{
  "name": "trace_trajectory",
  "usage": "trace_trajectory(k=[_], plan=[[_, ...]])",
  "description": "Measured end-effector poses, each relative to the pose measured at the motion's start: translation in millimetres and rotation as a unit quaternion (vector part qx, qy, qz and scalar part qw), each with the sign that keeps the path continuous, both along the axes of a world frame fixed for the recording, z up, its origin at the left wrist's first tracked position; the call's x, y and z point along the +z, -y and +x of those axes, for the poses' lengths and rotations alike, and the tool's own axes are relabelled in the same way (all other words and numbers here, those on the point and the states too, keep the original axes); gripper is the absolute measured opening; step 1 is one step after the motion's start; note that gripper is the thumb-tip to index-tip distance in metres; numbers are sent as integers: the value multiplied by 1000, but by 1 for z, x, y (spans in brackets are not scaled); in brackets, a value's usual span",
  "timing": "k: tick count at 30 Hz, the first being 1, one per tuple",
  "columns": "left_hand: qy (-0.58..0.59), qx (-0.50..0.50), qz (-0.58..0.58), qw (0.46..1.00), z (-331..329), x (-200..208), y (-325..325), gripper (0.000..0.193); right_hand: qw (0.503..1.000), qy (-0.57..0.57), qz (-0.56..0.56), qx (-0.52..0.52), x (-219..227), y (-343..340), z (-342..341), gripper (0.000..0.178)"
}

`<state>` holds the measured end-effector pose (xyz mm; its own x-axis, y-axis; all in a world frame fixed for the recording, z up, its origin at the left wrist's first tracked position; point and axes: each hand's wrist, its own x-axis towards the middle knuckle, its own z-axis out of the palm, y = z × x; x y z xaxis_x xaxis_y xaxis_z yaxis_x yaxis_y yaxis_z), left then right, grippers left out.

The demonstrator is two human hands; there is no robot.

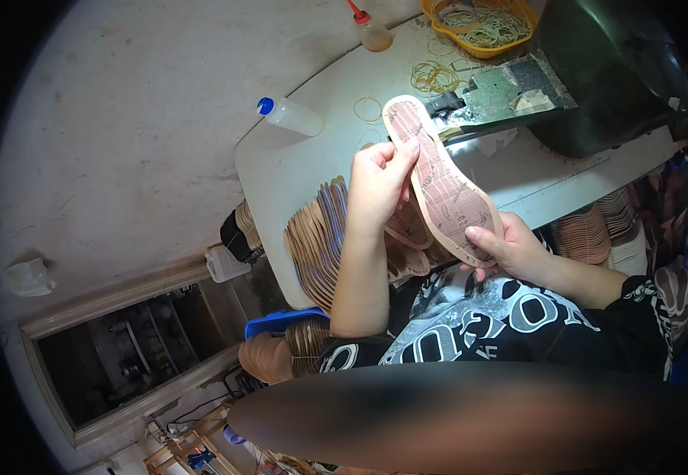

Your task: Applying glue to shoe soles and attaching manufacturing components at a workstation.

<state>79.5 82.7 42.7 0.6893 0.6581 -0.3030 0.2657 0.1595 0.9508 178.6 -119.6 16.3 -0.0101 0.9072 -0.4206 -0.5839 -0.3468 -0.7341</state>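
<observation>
A shoe insole [448,190], pinkish-brown with a pale rim and printed marks, is held up in front of me between both hands. My left hand [383,176] pinches its edge near the narrower upper end, thumb on the printed face. At the wider lower end my right hand [506,247] grips it, with the thumb on top and the fingers underneath. Other insoles [411,226] lie partly hidden behind my left hand and the held one. Just beyond the insole's upper end sits a sewing machine bed [510,95], greenish and worn.
On the white table [336,142] stand a white bottle with a blue cap [290,115] and a red-tipped squeeze bottle [372,33]. A yellow basket [482,49] holds cords. Stacked insoles [316,237] line the left edge; more stacks [581,235] sit at right.
</observation>
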Motion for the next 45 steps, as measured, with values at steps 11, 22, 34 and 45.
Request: trace_trajectory(k=[11,22,34,45], plan=[[-112,-82,92,986,40,16,-65,28,997,21,55,-55,12,-47,33,32],[-318,121,488,804,-110,-53,11,49,930,285,-90,214,-16,-65,-20,51],[-168,149,525,821,-125,-52,54,10,962,172,95,187,-29,-71,-35,33],[158,253,356,886,-88,-28,61,73,969,182,138,88,12,-70,-26,27]])
